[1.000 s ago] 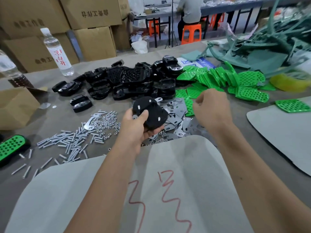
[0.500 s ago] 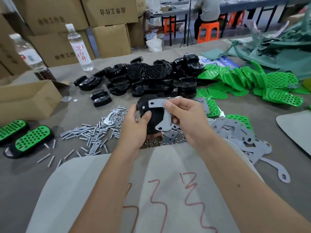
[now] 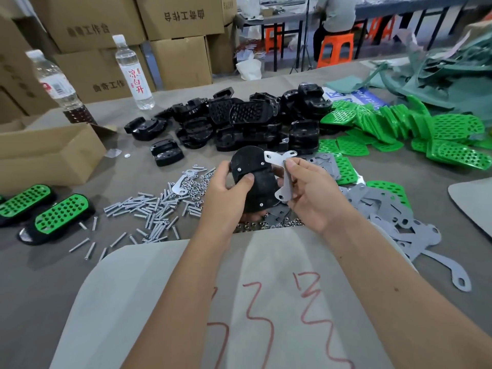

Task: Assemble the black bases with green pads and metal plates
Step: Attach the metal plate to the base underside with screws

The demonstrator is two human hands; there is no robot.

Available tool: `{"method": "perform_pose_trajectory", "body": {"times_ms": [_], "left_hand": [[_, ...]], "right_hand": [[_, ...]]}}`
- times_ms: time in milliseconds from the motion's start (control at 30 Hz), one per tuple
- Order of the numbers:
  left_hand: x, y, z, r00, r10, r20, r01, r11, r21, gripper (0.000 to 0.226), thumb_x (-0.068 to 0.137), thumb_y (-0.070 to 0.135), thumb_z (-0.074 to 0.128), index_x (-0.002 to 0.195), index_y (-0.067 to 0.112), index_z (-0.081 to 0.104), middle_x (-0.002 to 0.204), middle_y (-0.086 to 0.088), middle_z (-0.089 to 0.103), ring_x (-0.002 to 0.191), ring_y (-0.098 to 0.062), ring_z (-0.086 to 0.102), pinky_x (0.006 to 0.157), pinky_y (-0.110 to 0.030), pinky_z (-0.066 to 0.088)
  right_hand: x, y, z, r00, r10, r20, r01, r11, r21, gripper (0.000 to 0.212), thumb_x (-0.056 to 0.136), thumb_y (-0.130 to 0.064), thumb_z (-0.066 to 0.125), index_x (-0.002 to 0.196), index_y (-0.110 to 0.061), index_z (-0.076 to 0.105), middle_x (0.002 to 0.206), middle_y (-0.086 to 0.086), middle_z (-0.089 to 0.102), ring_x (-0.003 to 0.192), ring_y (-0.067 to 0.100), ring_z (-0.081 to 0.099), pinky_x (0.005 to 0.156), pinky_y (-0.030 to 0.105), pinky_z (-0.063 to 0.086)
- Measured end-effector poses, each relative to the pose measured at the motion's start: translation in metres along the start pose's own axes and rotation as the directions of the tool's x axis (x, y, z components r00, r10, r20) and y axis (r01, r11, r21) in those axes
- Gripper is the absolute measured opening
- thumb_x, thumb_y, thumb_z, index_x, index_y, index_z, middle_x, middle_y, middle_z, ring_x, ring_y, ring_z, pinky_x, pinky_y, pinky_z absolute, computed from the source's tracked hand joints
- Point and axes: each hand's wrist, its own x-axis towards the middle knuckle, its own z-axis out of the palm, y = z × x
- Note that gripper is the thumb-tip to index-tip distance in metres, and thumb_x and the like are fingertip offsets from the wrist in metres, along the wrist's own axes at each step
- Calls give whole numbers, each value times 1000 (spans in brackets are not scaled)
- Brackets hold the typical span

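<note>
1. L hand (image 3: 223, 193) – raised above the table (image 3: 48, 283), forearm coming in from bottom centre. Fingers curled round a black base (image 3: 254, 179), thumb pressed across its flat face, other fingers wrapped behind. Base is tilted, flat side w/ small screw heads towards the camera.
2. R hand (image 3: 310, 194) – forearm in from bottom right, wrist bent inward. Thumb + fingers pinch a metal plate (image 3: 282, 171), a bent grey piece w/ holes at its ends. Plate sits just beside the base's right edge; can't tell if touching.
3. Both held over a small heap of nuts (image 3: 266, 225), at the far edge of a grey sheet w/ red scribbles (image 3: 261, 302).
4. Screws (image 3: 151, 209) scattered left of the hands.
5. Pile of black bases (image 3: 239, 121) behind the hands; green pads (image 3: 399, 123) to its right.
6. Loose grey plates (image 3: 386, 206) right of the R hand.
7. Two finished bases w/ green pads (image 3: 42, 209) far left, near a cardboard box (image 3: 45, 153).
8. Two water bottles (image 3: 133, 73) at back left.
</note>
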Motion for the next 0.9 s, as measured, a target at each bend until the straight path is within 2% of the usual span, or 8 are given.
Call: {"method": "perform_pose_trajectory", "body": {"times_ms": [100,233,333,433,500,667,833,900], "left_hand": [[1,0,0,996,25,-82,-24,1000,14,19,91,17,59,92,35,66,94,-4,78,67,-29,77,42,-29,52],[2,-1,2,989,120,-90,-114,991,66,20,87,21,60,94,39,67,98,1,75,93,-30,75,66,-54,64],[2,-2,4,978,166,-124,-156,984,84,16,83,25,62,93,37,66,95,1,73,95,-27,72,81,-60,61],[2,-3,6,972,171,-159,-163,985,59,12,81,25,65,91,31,66,95,-5,73,94,-32,71,80,-64,59],[2,-3,6,968,173,-184,-168,985,44,13,80,23,67,92,25,66,96,-11,72,95,-36,69,82,-65,58],[1,-4,7,964,172,-204,-168,985,33,18,78,20,69,96,19,66,97,-14,72,90,-32,69,86,-62,57],[-1,-3,8,958,200,-206,-192,980,60,18,78,17,69,96,16,65,94,-14,72,87,-36,68,80,-64,57],[-1,-3,8,955,204,-214,-194,979,69,20,78,22,72,95,16,64,94,-14,71,83,-29,67,79,-58,58]], "right_hand": [[-2,1,2,999,15,40,-14,1000,-19,27,108,-17,52,84,-18,66,83,-3,76,64,8,67,59,21,51],[-3,1,4,999,2,45,-2,1000,-8,27,108,-18,52,86,-18,67,82,-5,73,65,8,64,61,23,50],[-3,2,6,999,-39,33,41,998,-52,24,108,-19,53,89,-17,68,79,-2,67,68,11,59,65,28,42],[-5,3,9,997,-68,42,70,995,-65,21,107,-18,54,94,-13,69,83,5,65,70,15,60,63,30,49],[-6,3,12,995,-87,44,91,990,-109,22,107,-18,56,89,-14,68,75,3,64,63,16,59,56,32,51],[-7,8,17,986,-167,-19,159,964,-214,26,103,-21,63,77,-23,63,64,4,47,54,20,42,53,31,35],[-12,10,24,981,-194,10,192,963,-190,14,102,-19,65,88,-17,67,66,0,58,53,12,47,49,22,41],[-14,10,26,984,-172,37,176,976,-132,12,102,-19,65,91,-16,68,63,-5,59,52,10,48,48,21,42]]}}
